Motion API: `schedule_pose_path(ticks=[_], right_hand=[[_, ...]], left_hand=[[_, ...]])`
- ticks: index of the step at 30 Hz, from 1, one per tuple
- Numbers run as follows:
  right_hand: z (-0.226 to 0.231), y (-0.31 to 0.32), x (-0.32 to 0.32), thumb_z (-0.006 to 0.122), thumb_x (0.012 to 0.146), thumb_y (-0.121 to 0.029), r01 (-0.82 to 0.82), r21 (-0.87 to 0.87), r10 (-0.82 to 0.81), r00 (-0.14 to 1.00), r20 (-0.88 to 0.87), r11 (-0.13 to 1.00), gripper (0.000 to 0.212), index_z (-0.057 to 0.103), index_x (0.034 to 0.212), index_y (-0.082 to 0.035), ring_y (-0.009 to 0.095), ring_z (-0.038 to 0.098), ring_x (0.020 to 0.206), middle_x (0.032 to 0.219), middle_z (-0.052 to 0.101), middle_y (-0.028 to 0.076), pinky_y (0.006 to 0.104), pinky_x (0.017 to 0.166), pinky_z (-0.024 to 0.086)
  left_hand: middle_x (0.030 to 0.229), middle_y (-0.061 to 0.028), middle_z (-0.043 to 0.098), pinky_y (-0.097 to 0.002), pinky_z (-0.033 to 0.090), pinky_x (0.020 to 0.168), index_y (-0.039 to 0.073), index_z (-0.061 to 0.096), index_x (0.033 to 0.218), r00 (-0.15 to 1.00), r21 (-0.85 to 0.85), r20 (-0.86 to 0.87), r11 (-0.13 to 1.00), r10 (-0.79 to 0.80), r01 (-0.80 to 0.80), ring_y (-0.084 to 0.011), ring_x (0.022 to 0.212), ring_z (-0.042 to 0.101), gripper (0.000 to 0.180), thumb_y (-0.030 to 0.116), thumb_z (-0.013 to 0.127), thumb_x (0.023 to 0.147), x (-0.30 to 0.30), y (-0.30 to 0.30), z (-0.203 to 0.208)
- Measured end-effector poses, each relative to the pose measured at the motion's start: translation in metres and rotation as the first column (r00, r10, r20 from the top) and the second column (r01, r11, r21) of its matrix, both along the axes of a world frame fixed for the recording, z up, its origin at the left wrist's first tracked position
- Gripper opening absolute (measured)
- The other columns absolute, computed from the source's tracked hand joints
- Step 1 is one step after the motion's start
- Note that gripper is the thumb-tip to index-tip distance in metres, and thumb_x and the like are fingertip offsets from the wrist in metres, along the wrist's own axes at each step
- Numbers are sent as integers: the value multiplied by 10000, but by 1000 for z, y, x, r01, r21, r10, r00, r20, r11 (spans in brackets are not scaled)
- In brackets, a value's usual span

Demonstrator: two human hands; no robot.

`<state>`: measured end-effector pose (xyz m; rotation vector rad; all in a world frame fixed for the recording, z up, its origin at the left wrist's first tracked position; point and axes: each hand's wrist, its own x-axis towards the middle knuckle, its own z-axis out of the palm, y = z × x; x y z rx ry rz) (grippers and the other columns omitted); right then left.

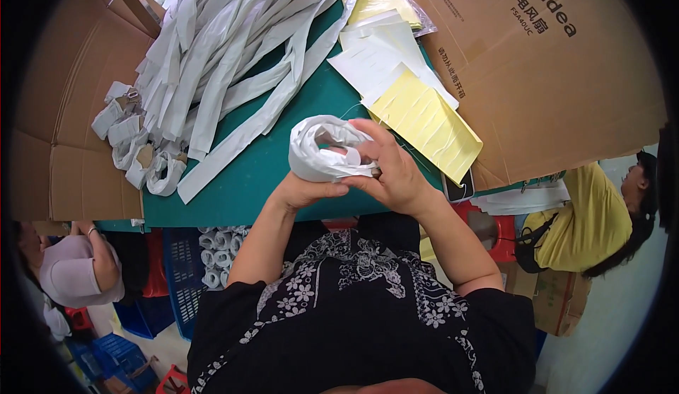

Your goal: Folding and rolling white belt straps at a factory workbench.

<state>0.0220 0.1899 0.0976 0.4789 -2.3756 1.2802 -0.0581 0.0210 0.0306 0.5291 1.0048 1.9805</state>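
Green tabletop (262, 175) fills the middle of the frame, hemmed by brown cardboard boxes (559, 90). We hold a rolled bundle of white fabric strip (322, 146) at centre: our left hand (308, 190) cups it underneath, our right hand (392, 167) closes around its side. Loose white fabric strips (226, 47) sprawl upper left, finished white rolls (138, 150) at left, yellow perforated sheets (428, 122) upper right.

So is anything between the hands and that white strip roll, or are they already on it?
Nothing visible stands between them. The left hand and the right hand both grip the white strip roll directly, above the near edge of the green table.
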Motion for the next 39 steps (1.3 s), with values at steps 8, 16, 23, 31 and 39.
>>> schedule_pose_path(ticks=[8, 16, 23, 31, 39], right_hand=[[-2, 0, -4, 751, 711, -122, 152, 3, -151, 984, -90, 988, 703, 357, 1280, 3, 326, 563, 1050, 1229, 474, 203, 346, 810, 493], [-1, 9, -9, 706, 717, -107, 150, 434, -33, 963, -266, 888, 676, 373, 1297, -7, 280, 546, 1051, 1079, 569, 159, 323, 762, 506], [5, 12, -4, 729, 706, -138, 23, 267, -39, 998, 57, 963, 798, 289, 1362, -24, 316, 571, 991, 1057, 572, 158, 347, 793, 495], [-5, 11, -5, 741, 693, -101, -51, 265, 14, 990, 140, 963, 897, 203, 1409, -60, 293, 578, 984, 1101, 564, 163, 346, 809, 482], [0, 9, -10, 674, 722, -10, -45, 118, 6, 952, 308, 992, 846, 191, 1414, -63, 292, 567, 1033, 918, 634, 136, 348, 830, 469]], left_hand=[[747, 37, 538, -181, 297, 457, 64, 537, 1110, 965, 154, 262, 985, 33, -76, -39, 564, 429, 446, 255, 734, 759, -5, -7, 6], [869, -68, 481, -353, 355, 760, 87, 659, 863, -73, 56, -997, 662, 1, -747, -230, 848, 444, 278, 273, 726, 668, 3, 0, 68], [836, -21, 505, -324, 325, 725, 96, 697, 763, 264, -104, -961, 773, 84, -625, -178, 826, 424, 118, 160, 742, 674, 3, 2, 53], [828, 68, 536, -341, 273, 780, 217, 697, 761, -269, 221, -961, 753, 60, -620, -158, 810, 448, 109, 227, 720, 655, -1, -6, 34], [880, 76, 600, -325, 337, 793, 206, 682, 887, -125, 133, -989, 848, 79, -513, -168, 838, 513, 285, 106, 700, 620, -10, -8, 38]])
